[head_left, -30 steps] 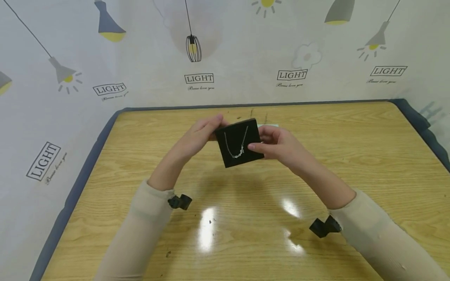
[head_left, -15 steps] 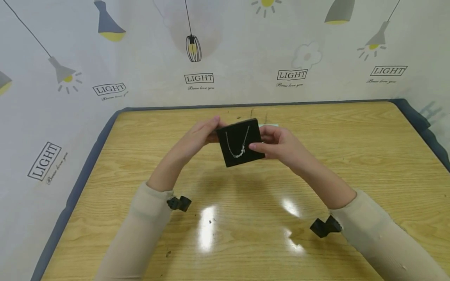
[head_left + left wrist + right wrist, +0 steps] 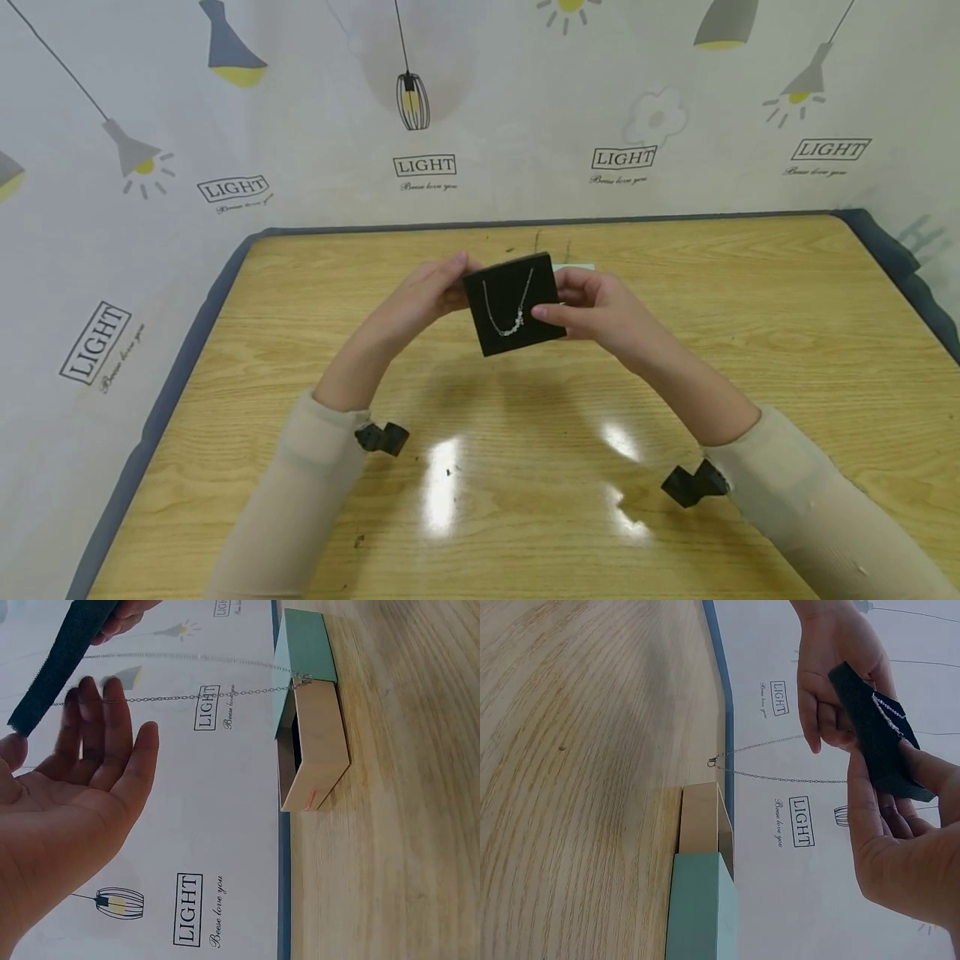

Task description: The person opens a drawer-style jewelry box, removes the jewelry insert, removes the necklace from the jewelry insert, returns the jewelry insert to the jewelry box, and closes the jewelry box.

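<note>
A thin black foam jewellery pad (image 3: pixel 501 312) is held up above the table, its face tilted toward the head camera. Across that face lies a silver necklace (image 3: pixel 512 332) with a row of small stones. The rest of its chain (image 3: pixel 780 778) hangs in a loop behind the pad, ending at a clasp (image 3: pixel 712 761). My right hand (image 3: pixel 609 321) pinches the pad's right edge, thumb on the front and fingers behind. My left hand (image 3: pixel 412 304) is at the upper left edge; its thumb touches the pad, while relaxed fingers spread behind, near the chain.
A small box with a mint green sleeve (image 3: pixel 311 645) and beige drawer (image 3: pixel 326 724) stands on the wooden table (image 3: pixel 525 500) beyond the hands, mostly hidden in the head view. A white wall covering (image 3: pixel 510 125) printed with lamps rises behind the table.
The pad has shifted slightly right over the last second. My left hand has drawn slightly left along its edge; my right hand keeps its grip.
</note>
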Available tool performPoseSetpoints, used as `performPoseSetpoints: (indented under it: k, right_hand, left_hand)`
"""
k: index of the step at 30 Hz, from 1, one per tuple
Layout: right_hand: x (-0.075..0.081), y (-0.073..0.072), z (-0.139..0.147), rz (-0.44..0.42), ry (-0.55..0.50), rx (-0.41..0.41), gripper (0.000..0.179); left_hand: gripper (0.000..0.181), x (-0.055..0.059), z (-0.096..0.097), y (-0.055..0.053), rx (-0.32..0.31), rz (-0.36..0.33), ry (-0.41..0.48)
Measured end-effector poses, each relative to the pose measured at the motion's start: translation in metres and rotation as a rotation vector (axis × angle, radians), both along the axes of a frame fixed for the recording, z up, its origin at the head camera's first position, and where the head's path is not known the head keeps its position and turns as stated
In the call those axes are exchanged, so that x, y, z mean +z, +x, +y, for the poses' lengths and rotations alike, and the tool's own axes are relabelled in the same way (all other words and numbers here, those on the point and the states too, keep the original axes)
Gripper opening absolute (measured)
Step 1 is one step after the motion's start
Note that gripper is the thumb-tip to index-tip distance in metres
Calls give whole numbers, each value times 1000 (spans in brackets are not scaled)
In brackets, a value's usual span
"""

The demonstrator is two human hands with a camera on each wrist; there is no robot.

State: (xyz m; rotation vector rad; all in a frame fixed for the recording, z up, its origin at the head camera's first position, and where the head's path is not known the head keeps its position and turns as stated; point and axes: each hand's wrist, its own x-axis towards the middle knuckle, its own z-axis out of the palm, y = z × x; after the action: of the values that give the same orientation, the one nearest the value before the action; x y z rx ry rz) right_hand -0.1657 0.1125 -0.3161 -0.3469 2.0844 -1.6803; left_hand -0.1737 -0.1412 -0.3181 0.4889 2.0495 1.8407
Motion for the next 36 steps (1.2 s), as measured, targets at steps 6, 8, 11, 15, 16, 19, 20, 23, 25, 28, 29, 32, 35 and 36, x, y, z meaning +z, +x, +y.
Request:
performPoseSetpoints:
  k: [6,8,11,15,16,19,20,23,25,28,29,32,35,36]
  right_hand:
    - [-1,0,1,9,-4,0,22]
    - [-2,0,1,11,0,0,22]
    - [-3,0,2,16,1,0,23]
    - [-4,-1,2,16,-5,0,23]
    - [-4,0,2,15,-5,0,23]
    - [-5,0,2,16,5,-2,23]
    - [-5,0,2,17,10,-3,23]
    - [-5,0,2,20,16,-2,24]
    - [-6,0,2,20,16,1,24]
    - [-6,0,3,20,19,4,24]
    - [-6,0,3,20,21,4,24]
    - [-6,0,3,29,30,7,24]
    - [-6,1,3,35,35,10,23]
    - [-7,1,3,37,38,10,23]
  left_hand:
    - [41,0,-1,4,48,-9,-36]
    - [35,1,-1,5,70,-27,-36]
    - [35,1,-1,6,77,-60,-36]
    - [55,1,0,5,25,-110,-54]
    - [60,1,0,5,14,-126,-59]
    - [66,1,0,6,0,-176,-63]
    - [66,1,0,6,3,-191,-64]
    - [61,1,0,7,25,-228,-66]
    - [57,1,0,7,33,-242,-68]
    - [61,0,0,8,7,-243,-69]
    - [64,-1,-1,8,-5,-241,-67]
    - [70,-2,-1,8,-34,-233,-54]
    - [69,-3,-1,9,-37,-232,-24]
    - [68,-3,-1,9,-37,-229,-11]
